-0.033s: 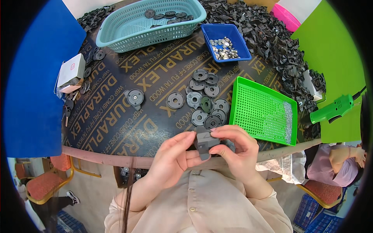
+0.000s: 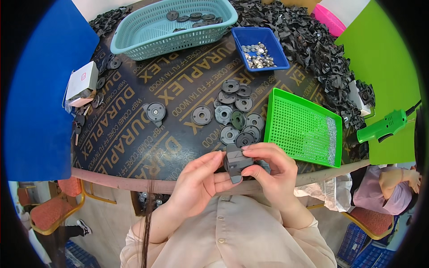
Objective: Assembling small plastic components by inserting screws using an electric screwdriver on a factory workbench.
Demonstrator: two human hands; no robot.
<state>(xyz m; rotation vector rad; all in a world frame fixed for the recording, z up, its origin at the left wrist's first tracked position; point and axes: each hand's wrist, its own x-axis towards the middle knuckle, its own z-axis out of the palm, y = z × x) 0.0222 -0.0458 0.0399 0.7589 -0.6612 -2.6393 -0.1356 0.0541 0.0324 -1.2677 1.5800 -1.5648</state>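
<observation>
Nothing has moved since the earlier frame: both hands remain closed around the same small dark grey plastic block-shaped part (image 2: 236,163), held in the air just past the near edge of the round dark plywood table (image 2: 147,134). The left hand (image 2: 199,183) cups the part from below and from the left, its thumb and fingers pressed against the part's side. The right hand (image 2: 272,172) grips it from the right, forefinger curled over the top and thumb underneath, so both sets of fingers are clamped on the part and not spread.

On the table just beyond the part lies a cluster of flat round dark grey plastic discs with centre holes (image 2: 237,114); one more such disc (image 2: 156,110) lies apart, to the left of the cluster. To the right of the cluster rests a bright green perforated plastic tray (image 2: 304,127). Beyond the cluster sits a small blue plastic bin (image 2: 279,49) holding shiny metal pieces (image 2: 258,56), and left of that bin a teal mesh plastic basket (image 2: 174,38) with a few dark discs inside. A heap of black plastic pieces (image 2: 313,49) covers the table's far right side. A small white cardboard box (image 2: 82,80) sits at the table's left edge, and a green hand tool (image 2: 384,127) lies to the right of the green tray
</observation>
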